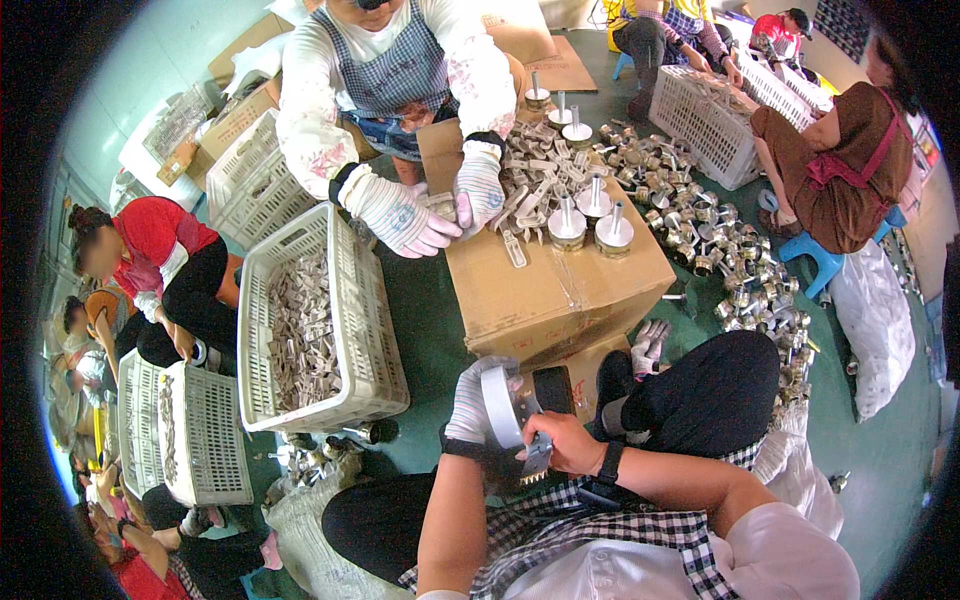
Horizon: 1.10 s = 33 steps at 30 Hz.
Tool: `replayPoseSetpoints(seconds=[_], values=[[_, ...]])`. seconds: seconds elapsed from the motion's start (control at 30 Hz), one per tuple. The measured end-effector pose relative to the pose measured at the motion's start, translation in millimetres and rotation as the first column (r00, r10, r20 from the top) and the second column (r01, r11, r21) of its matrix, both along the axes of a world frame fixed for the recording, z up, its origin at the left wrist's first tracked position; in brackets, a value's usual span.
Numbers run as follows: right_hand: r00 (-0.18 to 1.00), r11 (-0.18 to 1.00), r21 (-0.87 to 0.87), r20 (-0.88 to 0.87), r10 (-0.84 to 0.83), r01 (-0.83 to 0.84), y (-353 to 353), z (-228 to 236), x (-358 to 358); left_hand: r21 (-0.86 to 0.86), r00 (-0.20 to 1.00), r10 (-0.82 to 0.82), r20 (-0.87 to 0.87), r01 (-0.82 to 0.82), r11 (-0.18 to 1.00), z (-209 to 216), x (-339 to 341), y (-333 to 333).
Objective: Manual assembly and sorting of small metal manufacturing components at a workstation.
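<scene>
head view, taking things from largest to smallest: three white slatted plastic crates show near us, one large crate (330, 320) at centre left full of small pale metal pieces, a second crate (205, 435) at lower left, and a third crate (705, 120) at upper right. one cardboard box (560, 275) sits at centre as a worktable, with a person in a checked apron working across it in two patterned gloves. on the box we count about seven round lidded metal parts (567, 226) with upright stems; the loose metal fittings (740, 260) scattered on the green floor at right are too many to count.

at lower centre our left hand (470, 405), in a white glove, curls its fingers around a white ring-shaped band (500, 405), holding it upright just below the box. our right hand (570, 442), bare with a dark wristband, pinches a small toothed metal piece (537, 458) against the lower edge of that band. we judge that we are mid-way through fitting the piece to the band; the next move seems to call for steady pressure and keeping both parts aligned.
</scene>
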State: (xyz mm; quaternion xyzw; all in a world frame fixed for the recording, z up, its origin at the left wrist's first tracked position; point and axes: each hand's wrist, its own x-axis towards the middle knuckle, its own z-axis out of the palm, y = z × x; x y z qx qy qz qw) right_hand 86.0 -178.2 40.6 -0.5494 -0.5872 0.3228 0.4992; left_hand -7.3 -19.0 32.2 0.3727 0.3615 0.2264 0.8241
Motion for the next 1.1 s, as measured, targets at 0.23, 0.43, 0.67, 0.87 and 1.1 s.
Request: replayPoseSetpoints(seconds=[0.23,0.43,0.67,0.87,1.1], values=[[0.999,1.000,-0.005,-0.042,0.003,-0.003,0,-1,-1,-0.179,0.998,0.051,0.031,-0.045,0.983,1,2,3],[0.999,1.000,-0.006,-0.045,-0.004,0.003,0,2,-2,0.045,1.000,0.003,0.004,-0.003,0.999,-4,0,-1],[1.000,1.000,-0.003,0.006,-0.006,0.006,-1,2,-1,-0.059,1.000,0.017,0.023,-0.015,0.998,-1,0,2],[0.998,1.000,0.024,0.065,-0.006,0.004,0,6,2,-0.253,0.999,0.044,0.007,-0.040,0.967,10,2,3],[0.998,1.000,0.015,0.056,-0.006,0.006,0,3,0,-0.087,1.000,0.006,-0.018,-0.008,0.996,-3,-1,3]])
